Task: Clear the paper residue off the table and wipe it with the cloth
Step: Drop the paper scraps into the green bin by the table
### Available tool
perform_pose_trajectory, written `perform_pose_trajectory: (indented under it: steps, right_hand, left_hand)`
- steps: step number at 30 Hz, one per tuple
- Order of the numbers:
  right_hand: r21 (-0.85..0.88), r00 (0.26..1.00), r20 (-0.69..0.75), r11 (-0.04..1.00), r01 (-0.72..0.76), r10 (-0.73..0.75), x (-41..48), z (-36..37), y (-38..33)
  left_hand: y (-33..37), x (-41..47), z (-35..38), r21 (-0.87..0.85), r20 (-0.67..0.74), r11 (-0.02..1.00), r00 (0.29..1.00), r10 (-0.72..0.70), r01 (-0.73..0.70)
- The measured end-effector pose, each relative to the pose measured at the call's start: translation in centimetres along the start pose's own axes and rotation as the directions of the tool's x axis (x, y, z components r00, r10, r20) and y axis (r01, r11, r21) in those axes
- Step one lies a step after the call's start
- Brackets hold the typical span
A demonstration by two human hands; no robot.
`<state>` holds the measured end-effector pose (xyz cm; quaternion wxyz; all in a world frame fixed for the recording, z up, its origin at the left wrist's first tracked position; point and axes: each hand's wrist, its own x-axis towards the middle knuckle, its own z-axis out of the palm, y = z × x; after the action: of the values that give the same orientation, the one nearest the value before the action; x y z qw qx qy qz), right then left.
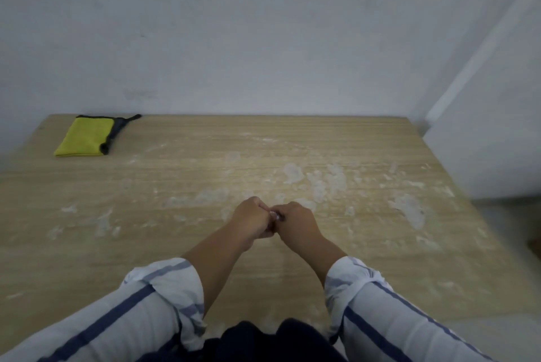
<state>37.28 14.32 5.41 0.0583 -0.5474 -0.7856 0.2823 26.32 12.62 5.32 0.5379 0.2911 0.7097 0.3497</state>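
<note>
White paper residue [408, 209] is stuck in patches across the wooden table [146, 244], thickest on the right half. A folded yellow cloth [85, 137] with a dark edge lies at the far left corner. My left hand [251, 219] and my right hand [297, 219] meet over the table's middle, fingers curled, touching each other. Between their fingertips sits a small whitish bit [274, 214] with something dark beside it. Which hand grips it is hard to tell.
A pale wall runs behind the table's far edge. A white panel [483, 142] stands at the right, past the table's right edge. Striped sleeves are rolled up on both forearms.
</note>
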Motion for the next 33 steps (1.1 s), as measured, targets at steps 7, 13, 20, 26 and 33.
perform_pose_trajectory:
  steps: [7, 13, 20, 26, 33]
  right_hand:
    - [-0.074, 0.998, -0.015, 0.995, -0.07, 0.069, -2.5, -6.7, 11.4]
    - [-0.012, 0.988, -0.049, 0.989, -0.145, 0.144, -3.7, -9.5, 16.7]
    - [0.039, 0.973, -0.131, 0.982, -0.186, 0.19, -4.8, -12.0, 21.0]
    - [0.073, 0.974, -0.151, 0.984, -0.161, 0.171, -6.3, -13.6, 25.4]
    - [-0.066, 0.992, -0.049, 0.991, -0.119, 0.116, -8.9, -19.2, 35.8]
  left_hand:
    - [2.6, -0.6, 13.9, 0.01, 0.024, 1.0, 1.0, -0.018, 0.017]
    - [4.5, -0.5, 20.1, 0.092, 0.067, 0.995, 0.997, -0.028, 0.022]
    - [5.5, 0.1, 25.0, 0.108, 0.16, 0.994, 0.987, -0.011, -0.006]
    - [6.4, -0.8, 29.6, 0.18, 0.167, 0.983, 0.986, 0.008, -0.039]
    - [6.9, -3.6, 41.4, 0.135, 0.107, 0.99, 0.994, 0.031, -0.045]
